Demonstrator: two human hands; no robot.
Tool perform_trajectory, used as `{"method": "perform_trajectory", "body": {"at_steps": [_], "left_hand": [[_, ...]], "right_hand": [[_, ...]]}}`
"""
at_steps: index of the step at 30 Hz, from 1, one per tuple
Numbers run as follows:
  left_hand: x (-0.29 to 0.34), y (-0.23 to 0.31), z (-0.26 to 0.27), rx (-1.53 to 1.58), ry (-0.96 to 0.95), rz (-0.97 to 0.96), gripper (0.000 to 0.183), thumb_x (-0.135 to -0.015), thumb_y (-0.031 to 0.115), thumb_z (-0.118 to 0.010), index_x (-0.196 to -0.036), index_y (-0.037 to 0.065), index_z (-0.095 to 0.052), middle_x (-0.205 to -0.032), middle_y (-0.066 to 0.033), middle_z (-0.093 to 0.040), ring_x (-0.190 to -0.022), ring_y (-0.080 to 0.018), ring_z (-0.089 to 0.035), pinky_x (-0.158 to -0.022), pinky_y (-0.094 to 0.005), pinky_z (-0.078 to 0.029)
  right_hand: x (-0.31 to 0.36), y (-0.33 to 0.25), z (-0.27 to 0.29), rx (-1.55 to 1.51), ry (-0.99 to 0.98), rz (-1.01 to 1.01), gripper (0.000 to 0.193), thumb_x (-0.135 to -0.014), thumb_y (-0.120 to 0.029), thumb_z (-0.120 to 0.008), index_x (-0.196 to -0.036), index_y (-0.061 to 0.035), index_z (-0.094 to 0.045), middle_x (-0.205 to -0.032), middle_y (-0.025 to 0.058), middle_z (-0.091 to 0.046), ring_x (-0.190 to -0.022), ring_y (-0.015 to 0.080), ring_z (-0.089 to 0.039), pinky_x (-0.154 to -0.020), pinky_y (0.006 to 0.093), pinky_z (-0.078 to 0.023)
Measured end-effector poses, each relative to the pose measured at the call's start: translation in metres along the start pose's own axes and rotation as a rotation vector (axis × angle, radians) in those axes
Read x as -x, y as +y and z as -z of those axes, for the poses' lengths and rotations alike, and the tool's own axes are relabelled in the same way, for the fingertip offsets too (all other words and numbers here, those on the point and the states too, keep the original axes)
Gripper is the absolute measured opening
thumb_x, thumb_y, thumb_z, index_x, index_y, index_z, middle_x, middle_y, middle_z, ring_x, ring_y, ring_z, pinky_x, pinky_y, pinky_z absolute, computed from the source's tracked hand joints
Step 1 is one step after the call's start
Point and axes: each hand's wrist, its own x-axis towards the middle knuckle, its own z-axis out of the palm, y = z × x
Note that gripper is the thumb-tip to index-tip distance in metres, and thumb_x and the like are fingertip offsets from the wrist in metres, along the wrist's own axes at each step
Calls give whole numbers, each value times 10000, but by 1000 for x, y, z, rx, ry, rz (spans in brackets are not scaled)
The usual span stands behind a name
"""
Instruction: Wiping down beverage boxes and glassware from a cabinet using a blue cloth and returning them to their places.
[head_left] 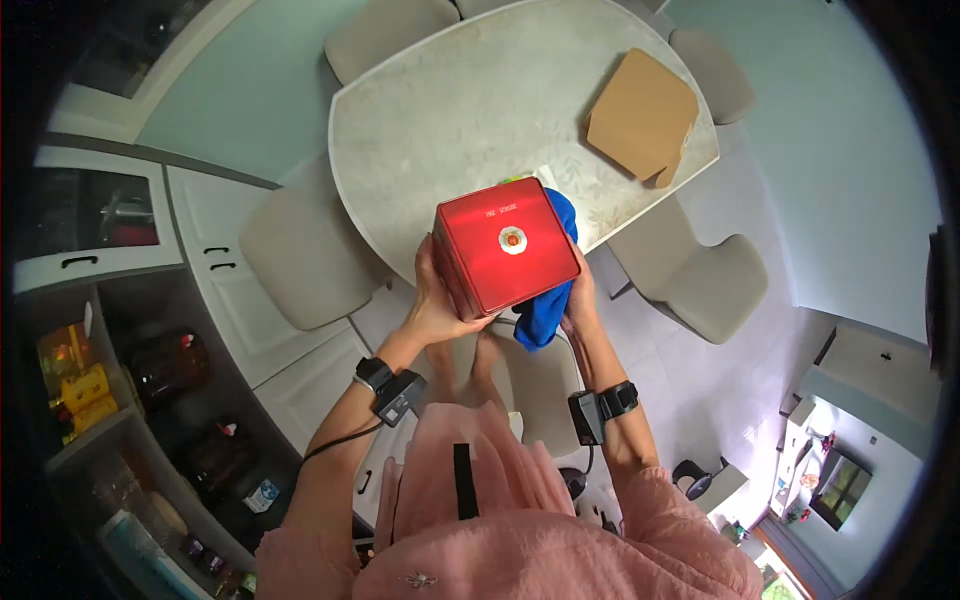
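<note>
1. The left hand [437,303] presses flat against the near left side of the red tin box [507,247], fingers spread to carry its weight.
2. The right hand [580,298] clamps the box's right side, pinning a blue cloth [545,312] against it (probably so both travel together).
3. The box hangs over the near edge of the oval table [470,110], glossy, square-lidded, with a round emblem centred on its lid.
4. A brown cardboard piece [642,115] lies beyond the box.

One head-worn fisheye camera looks steeply down, close over the hands, table [470,110] beyond.
</note>
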Motion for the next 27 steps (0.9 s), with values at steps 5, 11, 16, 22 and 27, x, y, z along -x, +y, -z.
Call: {"method": "perform_trajectory", "body": {"at_steps": [5, 11, 16, 22, 27], "left_hand": [[-9, -66, -32, -89, -106, 18, 1399, -472, 416, -858, -1325, -16, 163, -1358, -281, -128, -1273, -434, -185, -1040, -506, -209], [-7, -136, -62, -262, -213, -71, 1360, -476, 393, -850, -1333, -18, 124, -1360, -274, -172, -1271, -424, -200, -1049, -489, -215], [-1, -164, -73, -99, -236, 52, 1303, -478, 385, -856, -1333, -7, 45, -1331, -211, -271, -1266, -320, -257, -1069, -425, -187], [0, -159, -71, -62, -397, 133, 839, -638, 483, -690, -1269, 35, -367, -1316, -164, -340, -1286, -347, -192, -1079, -488, -63], [14, -173, -62, 1, -362, 171, 849, -656, 465, -689, -1297, 31, -341, -1351, -197, -288, -1296, -379, -159, -1086, -509, -78]], "right_hand": [[-40, 20, 21, -4, 115, -108, 406, -890, -326, -491, -1155, -19, -511, -1137, 114, -567, -1012, 193, -559, -883, 324, -444], [-76, 47, 57, -23, 49, -98, 395, -891, -326, -470, -1123, -13, -530, -1099, 101, -586, -987, 179, -568, -868, 306, -444], [-89, 66, 57, 10, 109, -44, 418, -882, -327, -479, -1148, -6, -511, -1099, 100, -584, -976, 179, -570, -868, 300, -439], [-96, 81, 75, 72, 86, 0, 426, -878, -321, -485, -1181, -22, -469, -1142, 99, -558, -993, 180, -560, -878, 303, -437], [-89, 91, 72, 114, 72, -13, 427, -879, -259, -492, -1218, -1, -468, -1144, 85, -548, -1020, 165, -526, -908, 294, -395]]}}
